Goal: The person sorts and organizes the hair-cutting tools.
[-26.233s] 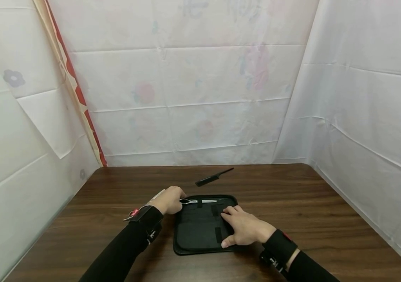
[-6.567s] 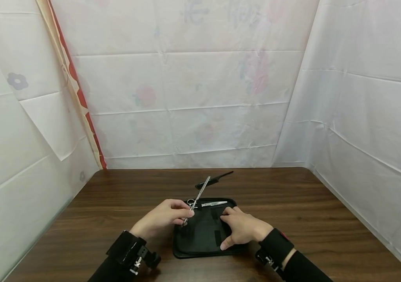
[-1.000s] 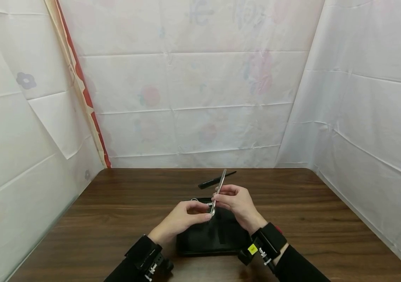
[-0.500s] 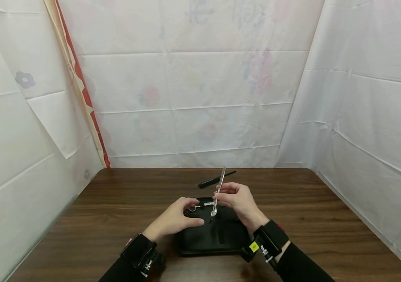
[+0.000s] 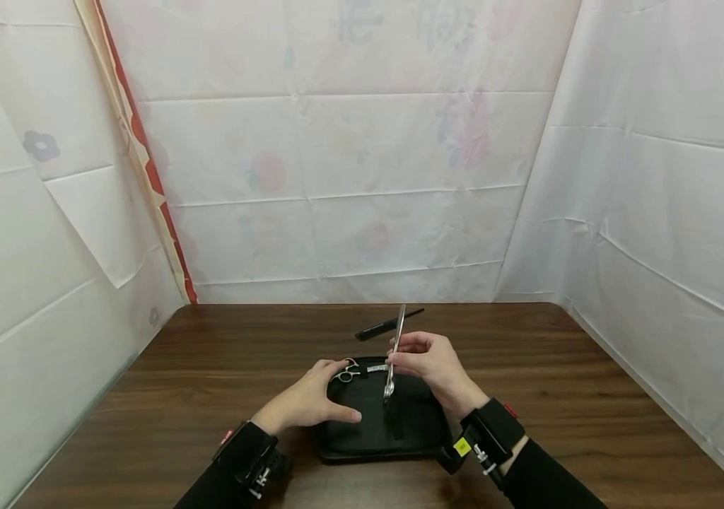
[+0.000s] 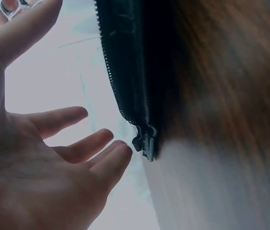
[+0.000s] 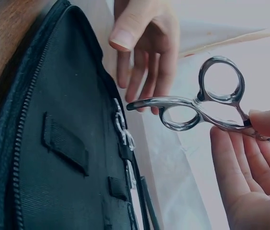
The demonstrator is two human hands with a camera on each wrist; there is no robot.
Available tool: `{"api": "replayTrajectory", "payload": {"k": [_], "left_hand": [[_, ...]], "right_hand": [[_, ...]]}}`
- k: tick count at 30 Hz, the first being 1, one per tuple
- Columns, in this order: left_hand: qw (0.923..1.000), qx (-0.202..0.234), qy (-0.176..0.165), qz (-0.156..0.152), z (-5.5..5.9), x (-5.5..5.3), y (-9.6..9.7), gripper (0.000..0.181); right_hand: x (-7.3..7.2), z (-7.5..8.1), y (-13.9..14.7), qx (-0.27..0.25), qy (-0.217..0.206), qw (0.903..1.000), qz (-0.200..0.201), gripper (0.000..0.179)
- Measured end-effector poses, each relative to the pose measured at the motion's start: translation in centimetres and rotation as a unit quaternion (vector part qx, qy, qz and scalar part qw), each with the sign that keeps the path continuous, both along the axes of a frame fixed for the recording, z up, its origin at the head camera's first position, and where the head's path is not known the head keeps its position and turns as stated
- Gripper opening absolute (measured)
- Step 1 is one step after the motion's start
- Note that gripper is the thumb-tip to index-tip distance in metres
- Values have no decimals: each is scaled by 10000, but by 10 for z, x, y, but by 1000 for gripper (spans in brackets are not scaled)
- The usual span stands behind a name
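Note:
A black zippered case lies unfolded on the wooden table. My right hand pinches a pair of scissors between thumb and fingers, above the case. Their finger loops point down toward the case and the blades rise away. A second pair of scissors sits under an elastic loop along the case's far side. My left hand is at the case's left edge with its fingers spread, near those scissors' loops. In the left wrist view, its fingertips are close to the zip end of the case.
A black comb with a thin tail lies behind the case, partly crossed by the raised scissors. An elastic strap is sewn inside the case. White sheets hang around the table's back and sides.
Within the last second my left hand has let go of the scissors and drawn back left to the case's edge. My right hand keeps them. Earlier it rested on the case while the left held them.

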State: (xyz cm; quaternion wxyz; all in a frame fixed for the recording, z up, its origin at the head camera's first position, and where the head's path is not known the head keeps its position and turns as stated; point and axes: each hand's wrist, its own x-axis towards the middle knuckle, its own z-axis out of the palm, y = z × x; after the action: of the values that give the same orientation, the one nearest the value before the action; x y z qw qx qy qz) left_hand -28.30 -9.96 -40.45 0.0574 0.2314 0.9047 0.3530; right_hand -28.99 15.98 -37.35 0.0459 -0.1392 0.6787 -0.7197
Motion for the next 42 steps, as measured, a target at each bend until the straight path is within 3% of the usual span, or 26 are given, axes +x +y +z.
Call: {"api": "replayTrajectory", "payload": {"k": [8,15,26,35,42], "left_hand": [[9993,-290,-235,-67,-1,2,-1,103],[9961,-745,-456,157,0,5,3,105],[9933,-996,-491,327,0,8,2,105],[9933,-1043,-412,291,-1,8,2,106],[9938,-998,-376,297,-1,9,3,107]], "right_hand": [[-1,5,2,148,48,9999,59,33],[-1,9,5,71,83,9998,172,33],[-2,9,10,732,527,9955,288,31],[-4,12,15,1818,1169,9763,78,26],[-5,15,18,2568,1578,9533,-182,26]]}}
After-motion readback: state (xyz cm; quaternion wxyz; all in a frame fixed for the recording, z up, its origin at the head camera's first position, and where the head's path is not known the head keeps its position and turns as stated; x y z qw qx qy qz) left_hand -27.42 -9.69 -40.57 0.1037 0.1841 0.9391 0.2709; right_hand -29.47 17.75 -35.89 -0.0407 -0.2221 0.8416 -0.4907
